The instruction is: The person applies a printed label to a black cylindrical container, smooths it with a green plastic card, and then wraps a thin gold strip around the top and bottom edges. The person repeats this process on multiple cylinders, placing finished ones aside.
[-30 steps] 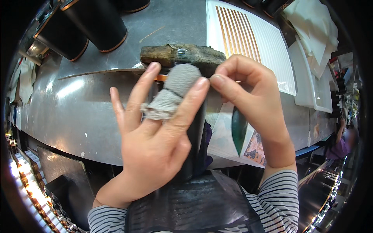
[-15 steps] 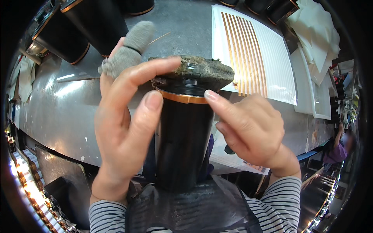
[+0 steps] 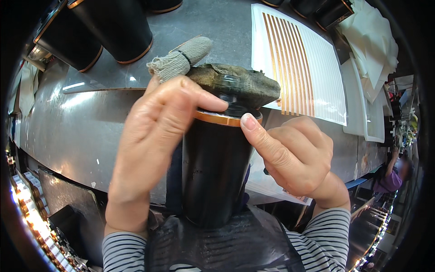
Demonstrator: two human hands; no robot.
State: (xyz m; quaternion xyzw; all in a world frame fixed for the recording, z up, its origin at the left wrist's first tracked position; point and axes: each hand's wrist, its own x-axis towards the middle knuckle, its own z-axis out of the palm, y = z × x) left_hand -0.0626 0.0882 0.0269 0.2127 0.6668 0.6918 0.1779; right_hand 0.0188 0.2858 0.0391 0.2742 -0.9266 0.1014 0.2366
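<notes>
Black cylinder's [image 3: 215, 172] base behind the dark apron [image 3: 222, 247]; distant person [image 3: 396, 174] blurred.

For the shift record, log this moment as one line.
left hand: grips black cylinder at copper band | right hand: thumb on band | dark cloth: on top | metal table: beneath

Hands: two, the left hand [image 3: 152, 136] and the right hand [image 3: 294, 156], both on one cylinder.
Black cylinders with copper-coloured bands: one held cylinder [image 3: 215, 170]; at least five more, cut off at the worktop's [image 3: 68, 131] far edge, for instance one [image 3: 120, 25].
Dark worn cloths: one [image 3: 247, 84], on the held cylinder's top.
Bandaged fingers: one [image 3: 181, 59].
White sheets with copper strips: one [image 3: 301, 63].
White trays: one [image 3: 362, 113].
Crumpled white cloths: one [image 3: 369, 38].
Other people: one [image 3: 398, 174], far right.
</notes>
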